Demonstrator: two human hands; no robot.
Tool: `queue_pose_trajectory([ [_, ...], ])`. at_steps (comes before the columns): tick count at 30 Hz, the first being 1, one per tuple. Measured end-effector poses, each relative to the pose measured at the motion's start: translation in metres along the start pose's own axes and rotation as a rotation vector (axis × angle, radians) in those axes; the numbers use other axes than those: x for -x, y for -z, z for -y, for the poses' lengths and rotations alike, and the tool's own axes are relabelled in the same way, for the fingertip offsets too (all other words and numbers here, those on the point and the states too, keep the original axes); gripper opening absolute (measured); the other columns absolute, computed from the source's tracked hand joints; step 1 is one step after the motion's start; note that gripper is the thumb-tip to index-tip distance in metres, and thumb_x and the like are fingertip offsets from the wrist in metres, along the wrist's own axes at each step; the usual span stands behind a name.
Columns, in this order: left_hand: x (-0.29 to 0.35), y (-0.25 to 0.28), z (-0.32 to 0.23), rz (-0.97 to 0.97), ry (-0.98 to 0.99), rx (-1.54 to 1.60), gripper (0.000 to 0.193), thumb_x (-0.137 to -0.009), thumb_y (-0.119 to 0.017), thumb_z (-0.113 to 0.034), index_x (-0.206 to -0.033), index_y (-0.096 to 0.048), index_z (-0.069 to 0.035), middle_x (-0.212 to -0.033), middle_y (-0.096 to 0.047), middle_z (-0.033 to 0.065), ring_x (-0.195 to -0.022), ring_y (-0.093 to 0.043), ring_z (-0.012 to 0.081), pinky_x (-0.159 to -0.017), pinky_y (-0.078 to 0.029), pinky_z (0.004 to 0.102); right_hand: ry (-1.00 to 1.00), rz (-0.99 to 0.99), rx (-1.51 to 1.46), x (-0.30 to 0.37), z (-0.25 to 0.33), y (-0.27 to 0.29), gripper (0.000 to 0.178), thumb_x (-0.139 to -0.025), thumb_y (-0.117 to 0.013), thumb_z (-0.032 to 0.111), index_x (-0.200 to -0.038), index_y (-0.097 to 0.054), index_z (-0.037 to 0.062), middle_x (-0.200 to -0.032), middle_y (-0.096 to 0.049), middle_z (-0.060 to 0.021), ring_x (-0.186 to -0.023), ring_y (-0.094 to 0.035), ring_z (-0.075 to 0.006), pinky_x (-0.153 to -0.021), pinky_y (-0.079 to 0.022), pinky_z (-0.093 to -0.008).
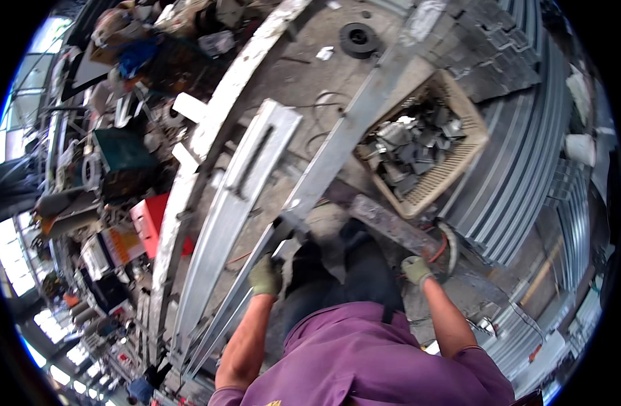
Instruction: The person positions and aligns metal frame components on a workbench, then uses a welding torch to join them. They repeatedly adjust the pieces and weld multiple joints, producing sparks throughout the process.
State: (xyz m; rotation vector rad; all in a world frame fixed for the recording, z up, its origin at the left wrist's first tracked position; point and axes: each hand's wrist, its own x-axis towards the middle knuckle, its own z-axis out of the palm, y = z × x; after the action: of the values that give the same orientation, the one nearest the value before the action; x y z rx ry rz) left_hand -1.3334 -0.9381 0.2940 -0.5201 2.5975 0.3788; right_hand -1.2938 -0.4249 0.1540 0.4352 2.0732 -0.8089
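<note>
My left hand, in a green-grey work glove, is closed on a long steel channel to the left of my legs. Its fingertips are partly lost against the metal, near a bright metal edge. On the other side, my right hand wears a matching glove and hangs beside my right thigh. Its fingers are curled in, and nothing shows in them. Closest to it is a looped hose or cable, with a gap between. A longer galvanized beam runs away from the channel's far end.
A beige plastic crate holds metal offcuts. Stacked steel profiles fill the right. A slotted steel beam and a white-topped rail stand left. Beyond are a red box and clutter. A black ring-shaped spool lies ahead.
</note>
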Motion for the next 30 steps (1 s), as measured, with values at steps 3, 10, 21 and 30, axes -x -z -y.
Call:
queue_pose_trajectory([
  [3, 0.002, -0.015, 0.006, -0.086, 0.002, 0.017, 0.035, -0.093, -0.077, -0.036, -0.116, -0.074, -0.010, -0.099, -0.076, 0.0194, -0.091, -0.072, 0.0456, -0.078, -0.055, 0.0573, 0.003, -0.004, 0.140, 0.004, 0.012, 0.019, 0.031, -0.096, -0.065, 0.031, -0.108, -0.081, 0.0069, -0.106, -0.080, -0.0180, -0.104, -0.076, -0.0348, -0.093, -0.058, -0.0444],
  [10, -0.003, -0.033, -0.004, -0.202, 0.141, 0.000, 0.044, -0.088, -0.084, -0.041, -0.114, -0.072, -0.008, -0.094, -0.075, 0.0203, -0.089, -0.072, 0.0450, -0.078, -0.055, 0.0558, 0.051, -0.149, 0.002, -0.028, 0.147, 0.103, 0.034, -0.099, -0.062, 0.039, -0.113, -0.079, 0.0131, -0.110, -0.077, -0.0205, -0.108, -0.072, -0.0416, -0.093, -0.057, -0.0508],
  [21, 0.001, -0.022, -0.017, -0.187, 0.219, -0.006, 0.047, -0.083, -0.091, -0.029, -0.118, -0.072, -0.005, -0.109, -0.077, 0.0206, -0.101, -0.073, 0.0435, -0.088, -0.057, 0.0505, -0.096, -0.081, 0.495, -0.231, 0.158, 0.150, 0.039, -0.097, -0.063, 0.029, -0.129, -0.069, 0.0079, -0.129, -0.074, -0.0210, -0.122, -0.070, -0.0408, -0.101, -0.056, -0.0527],
  [30, 0.002, -0.014, -0.028, -0.234, 0.179, 0.032, 0.045, -0.082, -0.091, -0.025, -0.117, -0.073, -0.003, -0.110, -0.077, 0.0192, -0.101, -0.073, 0.0433, -0.088, -0.058, 0.0492, -0.255, -0.176, 0.574, -0.290, 0.130, 0.097, 0.057, -0.086, -0.075, 0.035, -0.132, -0.067, 0.0026, -0.134, -0.071, -0.0232, -0.125, -0.068, -0.0424, -0.103, -0.056, -0.0512],
])
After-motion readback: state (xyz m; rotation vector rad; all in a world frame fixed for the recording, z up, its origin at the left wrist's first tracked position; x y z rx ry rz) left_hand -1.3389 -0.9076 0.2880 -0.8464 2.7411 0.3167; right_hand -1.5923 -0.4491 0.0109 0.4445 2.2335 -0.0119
